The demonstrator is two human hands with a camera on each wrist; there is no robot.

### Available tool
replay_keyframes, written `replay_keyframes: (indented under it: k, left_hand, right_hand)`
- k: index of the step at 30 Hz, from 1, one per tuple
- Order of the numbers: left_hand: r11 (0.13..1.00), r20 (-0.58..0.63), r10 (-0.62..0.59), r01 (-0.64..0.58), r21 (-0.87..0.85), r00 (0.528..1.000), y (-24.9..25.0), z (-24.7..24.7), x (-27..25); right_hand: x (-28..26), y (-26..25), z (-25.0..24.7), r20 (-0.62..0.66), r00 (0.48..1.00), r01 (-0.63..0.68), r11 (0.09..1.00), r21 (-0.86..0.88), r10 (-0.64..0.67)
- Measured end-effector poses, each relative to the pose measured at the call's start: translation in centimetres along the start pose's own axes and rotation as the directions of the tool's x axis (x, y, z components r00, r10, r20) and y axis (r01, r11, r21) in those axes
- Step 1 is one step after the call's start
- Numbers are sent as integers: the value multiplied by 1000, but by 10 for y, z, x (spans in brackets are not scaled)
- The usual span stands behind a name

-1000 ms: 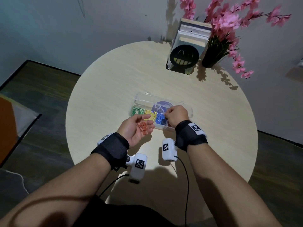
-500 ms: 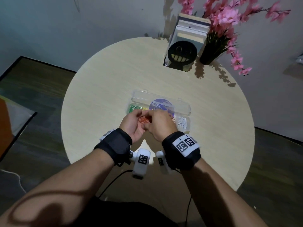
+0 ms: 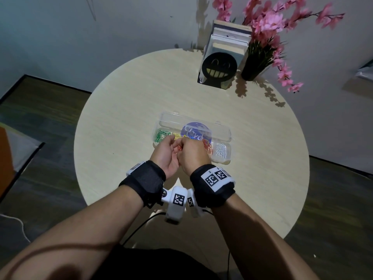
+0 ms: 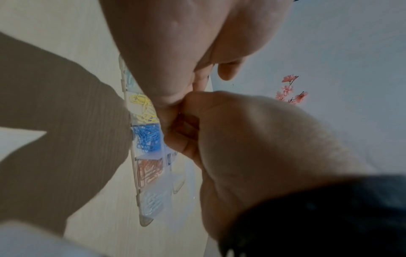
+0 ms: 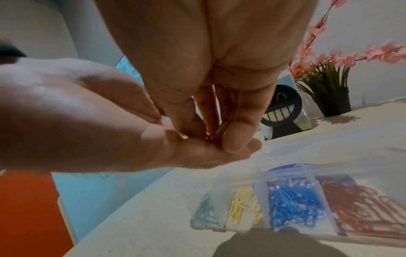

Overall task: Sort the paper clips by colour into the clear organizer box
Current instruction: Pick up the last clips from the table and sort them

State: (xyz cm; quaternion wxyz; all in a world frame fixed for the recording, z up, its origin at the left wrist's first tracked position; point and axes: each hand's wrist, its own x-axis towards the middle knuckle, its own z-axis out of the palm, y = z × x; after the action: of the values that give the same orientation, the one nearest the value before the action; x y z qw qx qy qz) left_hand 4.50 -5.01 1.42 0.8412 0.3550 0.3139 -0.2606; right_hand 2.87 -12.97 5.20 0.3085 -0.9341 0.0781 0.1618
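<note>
Between cupped hands (image 3: 178, 153), orange-red clips (image 3: 180, 147)

No readable text anywhere. Closest candidate: round purple sticker (image 3: 195, 131) on the organizer box lid (image 3: 220, 131), pale lettering on it, too blurred and partly covered to make out. Square black-and-white coded markers (image 3: 215, 177) on the wristband nearest the box's white-clip end, one more marker (image 3: 178, 199) on the white camera housing just below it; machine codes only, tiny print beside them illegible. Black bookend (image 3: 219, 68) behind the box carries a cut-out grinning face, no letters.
</note>
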Motion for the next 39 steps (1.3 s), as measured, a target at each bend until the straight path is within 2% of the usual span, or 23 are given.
replay_keyframes:
  k: [8,16,19,22,32,34,36,39]
  left_hand:
    - [998,109,7,-14,58,994,-5,1,0]
    - [982,118,-5,-18,189,993,-2,7,2]
    - [929,85,46,-74,363,995,5,3,6]
    - [887,42,99,-107,449,994,14,-3,10]
    - [739,-32,356,-260,622,934,57,-10,29]
    - [691,-49,392,-259,675,919,66,-12,38]
    - [635,-81,428,-236,736,900,75,-14,50]
    - [528,-121,421,-135,838,899,84,-13,67]
  right_hand:
    - [-1,9,-7,-31,998,-50,999,-10,50]
    - [24,31,-11,-51,988,-143,988,66,146]
    - [41,50,-20,-114,970,-203,974,97,214]
    - [56,69,-30,-148,942,-289,953,88,300]
    - [85,92,-28,-72,938,-343,938,-54,339]
    - [86,99,-39,-127,929,-351,936,7,349]
    - [87,109,-54,-206,897,-379,921,96,391]
    - [89,123,-70,-212,867,-431,892,134,451]
